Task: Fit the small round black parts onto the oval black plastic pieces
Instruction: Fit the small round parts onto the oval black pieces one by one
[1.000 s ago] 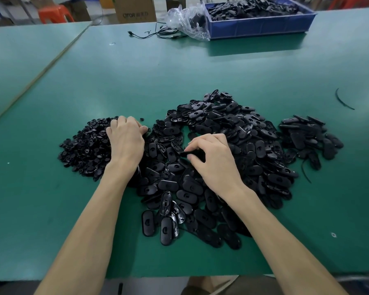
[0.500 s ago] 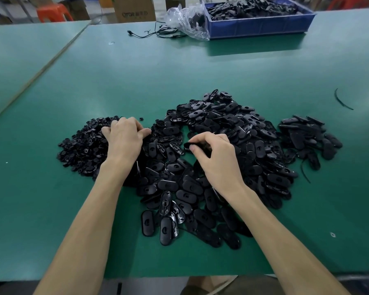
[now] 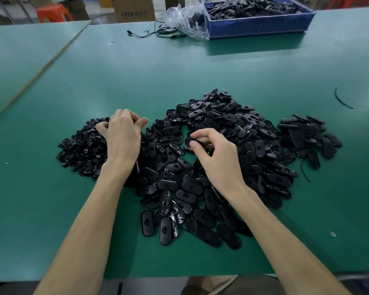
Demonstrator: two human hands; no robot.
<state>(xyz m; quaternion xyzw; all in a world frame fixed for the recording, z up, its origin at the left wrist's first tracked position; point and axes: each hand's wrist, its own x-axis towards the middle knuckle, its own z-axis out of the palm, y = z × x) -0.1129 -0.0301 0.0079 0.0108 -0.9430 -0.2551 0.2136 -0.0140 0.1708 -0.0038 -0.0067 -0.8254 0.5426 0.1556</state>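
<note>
The oval black pieces (image 3: 254,145) are flat and glossy, many with a small round mark. They lie in a wide heap in the middle of the green table (image 3: 179,67). The small round black parts (image 3: 81,147) form a lower heap just to its left. The right hand (image 3: 217,160) pinches one oval piece (image 3: 192,142) between thumb and forefinger. The left hand (image 3: 121,139) rests on the round parts with curled fingers; whether it holds one I cannot tell. Bare table stretches behind the heaps up to the blue bin (image 3: 258,26) at the far edge.
</note>
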